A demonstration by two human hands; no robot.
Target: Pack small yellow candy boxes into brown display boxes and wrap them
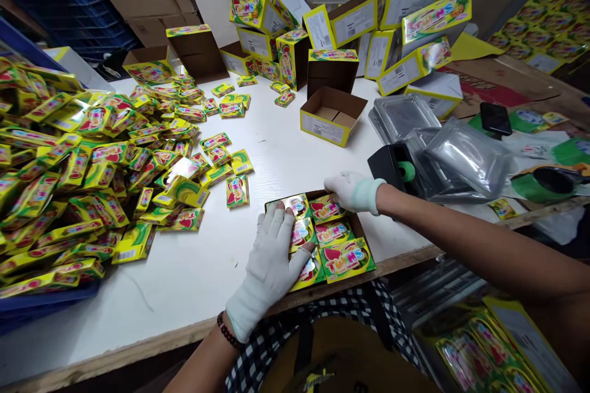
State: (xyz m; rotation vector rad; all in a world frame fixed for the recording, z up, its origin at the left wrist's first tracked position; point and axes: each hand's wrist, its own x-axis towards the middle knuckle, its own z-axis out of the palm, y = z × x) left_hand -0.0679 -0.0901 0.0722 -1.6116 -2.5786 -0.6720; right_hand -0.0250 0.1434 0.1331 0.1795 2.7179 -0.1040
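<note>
A display box [364, 230] lies at the table's front edge, with small yellow-green Twins candy boxes [348, 260] set in it in two columns. My left hand [271, 255], in a white glove with bare fingertips, rests over the left column. Its fingers are stretched out and the thumb is apart, touching the candy boxes. At the far right corner, my gloved right hand [350, 191] has its fingers bent down onto a small candy box [325, 209]. Part of its grip is hidden behind the hand.
A big heap of candy boxes [101, 166] covers the left side. Open display boxes [332, 116] stand at the back. To the right are a black tape dispenser [391, 169], clear plastic covers [470, 156] and a phone [495, 118]. A filled carton [488, 350] sits below the table edge.
</note>
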